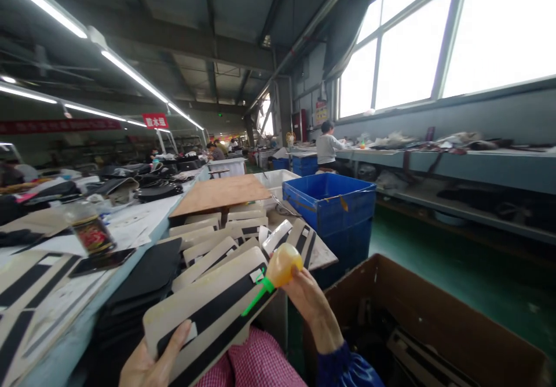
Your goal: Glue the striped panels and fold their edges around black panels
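Observation:
My left hand (154,361) grips the lower left end of a flat beige panel (204,285) with black strips and small white patches, its thumb pressed on the face. The panel is tilted above my lap. My right hand (299,288) is wrapped round a yellowish squeeze bottle (284,262) with a green nozzle. The nozzle points down and left over the panel's right part, close to a black strip; whether it touches I cannot tell. Behind the panel, several similar beige panels (208,259) with black strips lie overlapping.
Black sheets (143,277) are stacked at the left beside the worktable (130,222), which carries a jar (91,227) and a phone (102,262). A cardboard box (456,300) stands at my right, with a blue bin (330,213) beyond. Farther off, a person (328,146) is at a bench.

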{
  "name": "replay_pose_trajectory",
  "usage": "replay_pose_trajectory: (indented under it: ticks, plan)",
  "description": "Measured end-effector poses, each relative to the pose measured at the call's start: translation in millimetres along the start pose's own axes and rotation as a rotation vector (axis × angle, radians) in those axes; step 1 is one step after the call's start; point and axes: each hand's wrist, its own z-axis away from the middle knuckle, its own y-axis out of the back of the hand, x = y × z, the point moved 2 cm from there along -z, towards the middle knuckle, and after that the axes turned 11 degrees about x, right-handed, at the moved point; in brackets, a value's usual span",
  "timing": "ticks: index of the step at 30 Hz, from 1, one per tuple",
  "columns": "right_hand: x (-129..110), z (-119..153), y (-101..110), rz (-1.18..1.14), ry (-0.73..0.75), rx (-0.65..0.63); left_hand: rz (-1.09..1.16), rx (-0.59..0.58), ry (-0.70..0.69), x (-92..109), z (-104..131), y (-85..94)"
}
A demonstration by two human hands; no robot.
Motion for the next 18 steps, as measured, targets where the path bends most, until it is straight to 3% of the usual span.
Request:
replay_pose_trajectory:
  ticks: [4, 8, 13, 18]
  plan:
    - [-11, 3, -7, -0.081, 0.095, 0.077, 0.025, -0.134, 0.006, 14, 25, -15.5]
    - [-16, 24, -22, -0.083, 0.144, 0.09, 0.07, -0.208, 0.026, 28, 56, -40.2]
    - [-9, 58, -32, 0.116, 0.356, 0.015, 0.133, -0.258, 0.018, 34, 83, -59.5]
    - [-6, 67, -31, 0.257, 0.478, -0.077, 0.131, -0.246, -0.038, 39, 88, -61.1]
